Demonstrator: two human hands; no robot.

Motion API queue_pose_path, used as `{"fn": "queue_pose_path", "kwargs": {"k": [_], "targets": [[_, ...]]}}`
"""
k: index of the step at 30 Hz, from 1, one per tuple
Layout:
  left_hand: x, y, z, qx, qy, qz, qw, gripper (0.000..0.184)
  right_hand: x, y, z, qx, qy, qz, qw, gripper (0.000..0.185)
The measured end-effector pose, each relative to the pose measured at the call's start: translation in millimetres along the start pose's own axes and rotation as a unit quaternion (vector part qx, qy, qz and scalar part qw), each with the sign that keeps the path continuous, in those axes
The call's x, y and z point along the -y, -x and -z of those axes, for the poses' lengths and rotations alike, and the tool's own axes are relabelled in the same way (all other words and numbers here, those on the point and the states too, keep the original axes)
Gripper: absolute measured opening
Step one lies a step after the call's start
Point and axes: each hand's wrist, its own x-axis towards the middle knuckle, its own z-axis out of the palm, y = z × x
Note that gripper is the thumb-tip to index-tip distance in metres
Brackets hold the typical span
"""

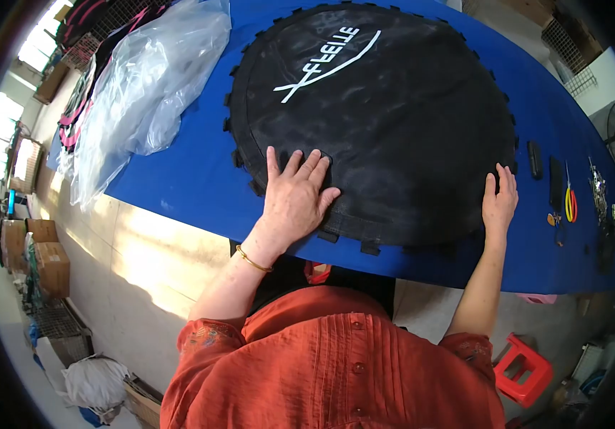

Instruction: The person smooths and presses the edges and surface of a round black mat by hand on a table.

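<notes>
A large round black fabric piece point(393, 121) with short tabs around its edge and white lettering near its far left lies flat on the blue table point(171, 189). My left hand point(296, 189) rests on its near left part, palm down with the fingers spread. Under or beside those fingertips is a small dark shape that I cannot make out. At the near right edge of the fabric, my right hand point(500, 199) lies with its fingers stretched out, touching the rim and holding nothing.
Clear plastic sheeting point(146, 86) lies on the table's left, beside black and pink pieces point(71, 129). Yellow-handled scissors point(570, 204) and dark objects point(556, 182) are at the right. A red stool point(524, 372) stands on the floor, lower right; cardboard boxes point(51, 268) stand left.
</notes>
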Motion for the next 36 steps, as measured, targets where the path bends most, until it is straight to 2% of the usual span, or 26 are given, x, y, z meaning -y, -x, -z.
{"fn": "queue_pose_path", "kwargs": {"k": [7, 10, 19, 28, 36], "targets": [[40, -5, 1, 0.008, -0.048, 0.083, 0.995, 0.055, 3, 0, 3, 0.001, 0.001, -0.003, 1.000, 0.050], [36, -5, 1, 0.003, -0.049, 0.072, 0.996, 0.055, 1, 1, 3, 0.003, -0.001, -0.004, 1.000, 0.050], [-50, 16, 11, 0.034, 0.069, -0.084, 0.994, 0.057, 2, 0, 2, -0.002, -0.004, -0.004, 1.000, 0.048], [-64, -24, -14, 0.014, 0.050, -0.105, 0.993, 0.059, 2, 0, 0, -0.003, -0.001, -0.003, 1.000, 0.048], [-47, 12, 20, 0.036, 0.052, -0.071, 0.995, 0.060, 3, 2, 1, -0.012, -0.014, -0.002, 1.000, 0.046]]}}
